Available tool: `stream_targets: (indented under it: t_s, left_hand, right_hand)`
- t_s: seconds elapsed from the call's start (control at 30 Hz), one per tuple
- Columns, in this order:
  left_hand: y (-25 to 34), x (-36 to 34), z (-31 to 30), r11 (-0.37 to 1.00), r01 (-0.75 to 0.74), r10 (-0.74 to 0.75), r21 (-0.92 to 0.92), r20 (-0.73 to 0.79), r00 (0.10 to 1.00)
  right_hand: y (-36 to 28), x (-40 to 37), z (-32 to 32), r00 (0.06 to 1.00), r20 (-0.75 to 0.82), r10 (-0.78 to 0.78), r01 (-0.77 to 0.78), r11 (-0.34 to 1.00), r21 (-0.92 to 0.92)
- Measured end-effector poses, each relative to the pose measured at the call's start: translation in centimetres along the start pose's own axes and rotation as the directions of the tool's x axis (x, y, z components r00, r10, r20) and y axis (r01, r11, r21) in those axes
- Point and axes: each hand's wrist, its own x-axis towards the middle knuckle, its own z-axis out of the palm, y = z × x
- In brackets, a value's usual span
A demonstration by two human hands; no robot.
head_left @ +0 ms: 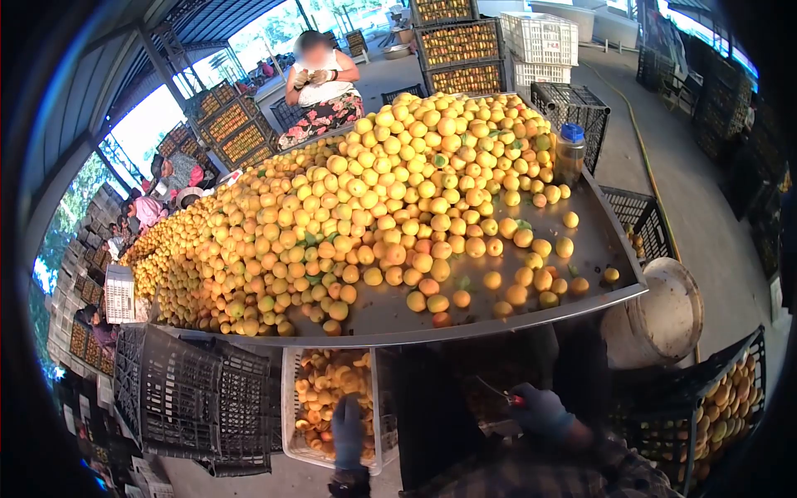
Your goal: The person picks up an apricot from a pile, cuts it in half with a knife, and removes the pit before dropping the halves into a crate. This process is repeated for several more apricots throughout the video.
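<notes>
My left hand (348,430), in a grey-blue glove, is over the right side of a white crate (290,407) of orange fruit halves (320,390); its fingers point forward, but whether they hold anything is too blurred to tell. In a matching glove, my right hand (540,412) is closed on a small knife (516,401) with a red handle, its thin blade pointing left. Above both hands, a heap of yellow-orange fruit (365,199) covers much of a metal table (398,322).
Black crates (178,394) stand left of the white crate. At the right are a pale bucket (664,311) and a black crate of fruit (722,415). A bottle with a blue lid (569,153) stands on the table. Across it sits another gloved person (324,87); more people are far left.
</notes>
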Motion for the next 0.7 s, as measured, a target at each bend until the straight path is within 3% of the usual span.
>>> stream_targets:
  t_s: [0.03, 0.07, 0.1, 0.17, 0.3, 0.37, 0.4, 0.47, 0.5, 0.53, 0.6, 0.63, 0.67, 0.7]
  left_hand:
    - [0.7, 0.7, 0.1, 1.000, 0.002, -0.002, -0.001, -0.003, 1.000]
    - [0.9, 1.2, 0.0, 0.825, -0.296, 0.400, 0.482, -0.127, 0.907]
    - [1.3, 1.9, 0.1, 0.365, -0.372, 0.743, 0.854, -0.027, 0.668]
    - [2.6, 4.4, 3.1, 0.530, -0.510, 0.754, 0.678, -0.100, 0.650]
    - [9.6, 7.9, 12.0, 0.558, -0.648, 0.665, 0.519, 0.188, 0.723]
    - [10.5, 10.3, 16.9, 0.548, -0.397, 0.294, 0.737, 0.275, 0.915]
    - [10.6, 10.2, 18.4, 0.549, -0.413, 0.309, 0.727, 0.282, 0.908]
    - [10.4, 9.8, 20.8, 0.350, -0.413, 0.311, 0.841, 0.311, 0.898]
    - [10.3, 10.4, 21.1, 0.489, -0.346, 0.162, 0.800, 0.307, 0.938]
    - [9.9, 10.9, 21.2, 0.478, -0.359, 0.162, 0.801, 0.322, 0.933]
    - [8.1, 11.5, 20.4, 0.598, -0.454, 0.284, 0.660, 0.355, 0.890]
    - [6.9, 11.8, 20.0, 0.755, -0.488, 0.362, 0.438, 0.342, 0.867]
    - [8.1, 10.5, 19.3, 0.744, -0.493, 0.362, 0.450, 0.348, 0.864]
    - [10.4, 7.8, 18.4, 0.870, -0.478, 0.400, 0.124, 0.392, 0.829]
  right_hand:
    - [0.5, -0.4, 0.2, 0.998, 0.026, 0.059, -0.060, 0.997, 0.049]
    - [0.7, -0.6, 0.4, 0.998, 0.033, 0.055, -0.057, 0.997, 0.048]
    - [0.9, -0.7, 0.6, 0.998, 0.031, 0.063, -0.065, 0.995, 0.078]
    - [1.1, -0.9, 1.2, 0.997, 0.022, 0.074, -0.076, 0.991, 0.107]
    - [1.2, -1.0, 1.3, 1.000, 0.000, -0.015, 0.015, 0.990, 0.141]
    - [1.1, -1.3, 1.3, 0.995, -0.023, -0.100, 0.101, 0.993, 0.068]
    - [0.6, -1.5, 0.8, 0.994, -0.040, -0.100, 0.102, 0.993, 0.059]
    - [-0.8, -2.5, -0.4, 0.999, 0.010, -0.043, 0.043, 0.999, 0.007]
    - [-1.1, -2.9, -0.8, 1.000, -0.004, -0.014, 0.014, 0.999, 0.040]
    - [-0.4, -3.0, -0.6, 1.000, -0.013, -0.001, 0.002, 0.999, 0.052]
    - [1.0, -3.3, 0.5, 0.985, -0.121, -0.120, 0.125, 0.992, 0.028]
    - [0.9, -3.4, 0.4, 0.986, -0.122, -0.118, 0.124, 0.991, 0.043]
    - [0.2, -3.3, -0.4, 0.996, -0.080, -0.041, 0.061, 0.962, 0.266]
    - [-0.4, -3.0, -1.1, 0.999, -0.021, 0.025, -0.012, 0.880, 0.474]
